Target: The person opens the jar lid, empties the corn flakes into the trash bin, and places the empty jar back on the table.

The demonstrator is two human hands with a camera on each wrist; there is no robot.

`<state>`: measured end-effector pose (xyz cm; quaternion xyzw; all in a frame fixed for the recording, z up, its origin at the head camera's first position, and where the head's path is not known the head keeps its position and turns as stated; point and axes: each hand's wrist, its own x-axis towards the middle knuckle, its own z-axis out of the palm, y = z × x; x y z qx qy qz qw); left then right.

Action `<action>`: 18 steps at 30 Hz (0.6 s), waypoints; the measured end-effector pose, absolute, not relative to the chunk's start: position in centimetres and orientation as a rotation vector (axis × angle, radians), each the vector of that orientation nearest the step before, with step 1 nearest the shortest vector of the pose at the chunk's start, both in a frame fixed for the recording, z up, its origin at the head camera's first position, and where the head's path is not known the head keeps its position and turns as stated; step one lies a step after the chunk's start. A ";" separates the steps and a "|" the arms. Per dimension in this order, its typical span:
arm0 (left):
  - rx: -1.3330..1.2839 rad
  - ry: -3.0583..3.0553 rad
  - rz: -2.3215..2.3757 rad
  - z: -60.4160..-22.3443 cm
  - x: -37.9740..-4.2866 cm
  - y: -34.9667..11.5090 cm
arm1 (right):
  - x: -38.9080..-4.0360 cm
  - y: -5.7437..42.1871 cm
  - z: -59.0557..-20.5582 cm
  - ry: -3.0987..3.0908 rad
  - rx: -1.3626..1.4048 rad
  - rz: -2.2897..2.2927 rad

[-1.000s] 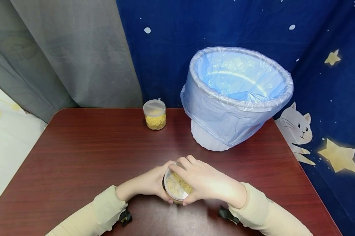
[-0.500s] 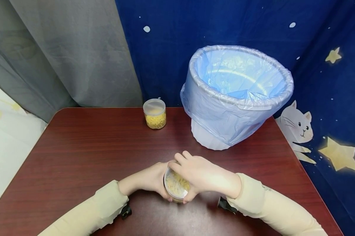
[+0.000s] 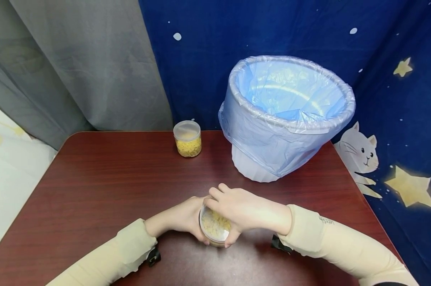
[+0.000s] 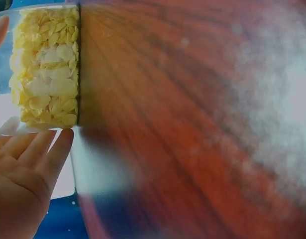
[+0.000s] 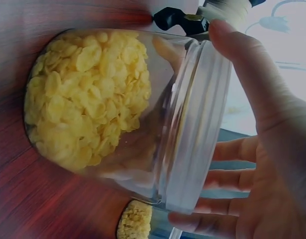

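A clear jar [image 5: 88,99] about two-thirds full of yellow flakes stands on the table near the front. My left hand [image 3: 183,216] holds its side from the left, with thumb and fingers around the wall. From the right and above, my right hand [image 3: 245,210] grips the translucent lid [image 5: 197,132] by its rim, thumb on the near side and fingers on the far side. In the head view the right hand covers part of the lid. The left wrist view shows the flakes [image 4: 46,67] through the jar wall, close to the left fingers.
A second lidded jar [image 3: 188,145] of yellow flakes stands near the table's far edge. Right of it is a white bin [image 3: 253,167] with a blue liner bag [image 3: 272,139] folded over its rim. Grey and blue curtains hang behind the dark red table [image 3: 104,171].
My right hand has turned slightly on the lid, its fingers moving a little left, and the right forearm has swung slightly upward in view. The left hand and jar stay nearly in place.
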<state>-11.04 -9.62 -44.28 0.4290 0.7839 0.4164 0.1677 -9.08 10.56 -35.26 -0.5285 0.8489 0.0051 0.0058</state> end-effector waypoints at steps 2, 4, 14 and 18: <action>1.223 2.237 1.183 -44.3 -11.0 -9.6 | -9.2 10.6 -35.2 2.649 -1.668 0.017; 1.220 2.243 1.183 -44.3 -11.0 -9.6 | -9.2 10.6 -35.2 2.646 -1.680 0.032; 1.229 2.264 1.183 -44.3 -10.7 -9.5 | -9.3 10.6 -35.1 2.617 -1.739 0.085; 1.239 2.265 1.181 -44.4 -10.7 -9.6 | -9.4 10.6 -34.9 2.587 -1.778 0.115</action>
